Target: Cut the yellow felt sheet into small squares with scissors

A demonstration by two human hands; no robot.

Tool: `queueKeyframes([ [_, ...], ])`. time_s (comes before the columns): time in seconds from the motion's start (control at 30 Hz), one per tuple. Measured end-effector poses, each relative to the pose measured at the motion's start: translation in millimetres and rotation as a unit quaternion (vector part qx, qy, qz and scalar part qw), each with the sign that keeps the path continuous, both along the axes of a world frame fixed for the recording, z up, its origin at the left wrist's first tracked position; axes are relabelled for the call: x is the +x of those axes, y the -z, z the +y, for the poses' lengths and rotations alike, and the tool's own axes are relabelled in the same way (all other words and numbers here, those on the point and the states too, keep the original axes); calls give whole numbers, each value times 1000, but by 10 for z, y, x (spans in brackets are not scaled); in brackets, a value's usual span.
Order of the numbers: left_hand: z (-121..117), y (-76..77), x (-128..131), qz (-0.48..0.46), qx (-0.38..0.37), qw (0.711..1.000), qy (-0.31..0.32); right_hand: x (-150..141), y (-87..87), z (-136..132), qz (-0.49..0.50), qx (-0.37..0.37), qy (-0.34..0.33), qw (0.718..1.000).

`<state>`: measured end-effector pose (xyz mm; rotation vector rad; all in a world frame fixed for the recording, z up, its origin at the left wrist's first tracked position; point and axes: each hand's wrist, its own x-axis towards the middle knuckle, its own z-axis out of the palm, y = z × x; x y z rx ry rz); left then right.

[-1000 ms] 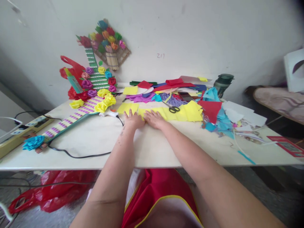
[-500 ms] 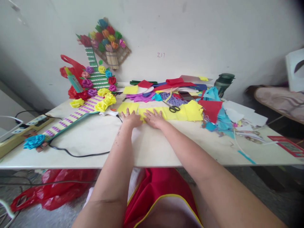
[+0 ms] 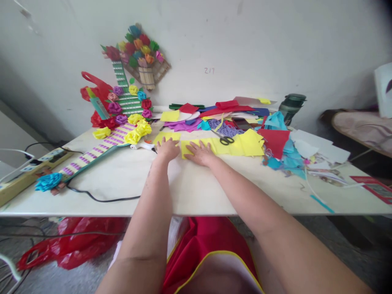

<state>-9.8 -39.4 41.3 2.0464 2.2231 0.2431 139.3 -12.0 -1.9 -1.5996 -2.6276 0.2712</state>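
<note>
My left hand [image 3: 168, 149] lies flat, fingers spread, on the left end of a long yellow felt strip [image 3: 214, 146] on the white table [image 3: 190, 188]. My right hand [image 3: 200, 152] presses flat on the same strip just to the right of it, fingers stretched out. Black-handled scissors [image 3: 226, 140] rest on the yellow felt a little beyond my right hand. A white glue gun [image 3: 141, 145] with a black cord lies just left of my left hand.
Heaped felt scraps in red, blue, purple and yellow [image 3: 232, 118] fill the table's back and right. A flower-decorated craft piece [image 3: 101, 143] runs along the left, with a power strip [image 3: 27, 167] at the left edge. A dark green bottle [image 3: 290, 106] stands by the wall.
Both hands have slid slightly farther along the yellow felt; otherwise only the view has shifted a little.
</note>
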Motion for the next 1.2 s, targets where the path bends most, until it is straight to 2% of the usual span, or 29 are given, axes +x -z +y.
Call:
queueKeyframes([
  [0.07, 3, 9, 76, -117, 51, 992, 24, -8, 14, 19, -8, 7, 0, 1000],
  [0.13, -16, 27, 229, -233, 64, 968, 69, -16, 23, 30, -21, 17, -4, 1000],
  [0.23, -50, 75, 523, -322, 67, 939, 102, -19, 34, 25, -49, 39, -12, 998],
  [0.33, -40, 141, 738, -289, 39, 954, 68, -9, 67, 25, -66, 74, -25, 995],
  [0.4, -11, 187, 789, -256, 25, 965, 56, -4, 108, 46, -65, 94, -32, 993],
  [0.53, 51, 268, 751, -211, 31, 973, 86, -7, 153, 97, -70, 98, -32, 992],
  [0.7, 84, 317, 695, -179, 37, 980, 80, -8, 59, 50, -69, 56, -30, 996],
  [0.9, 70, 351, 692, -119, 33, 989, 86, 6, 15, 13, -64, 45, -30, 996],
  [1.07, 84, 369, 672, -138, 26, 987, 82, 20, 16, 15, -62, 38, -6, 997],
  [1.2, 80, 313, 650, -170, 15, 983, 72, 34, 1, 20, -55, 35, 34, 997],
])
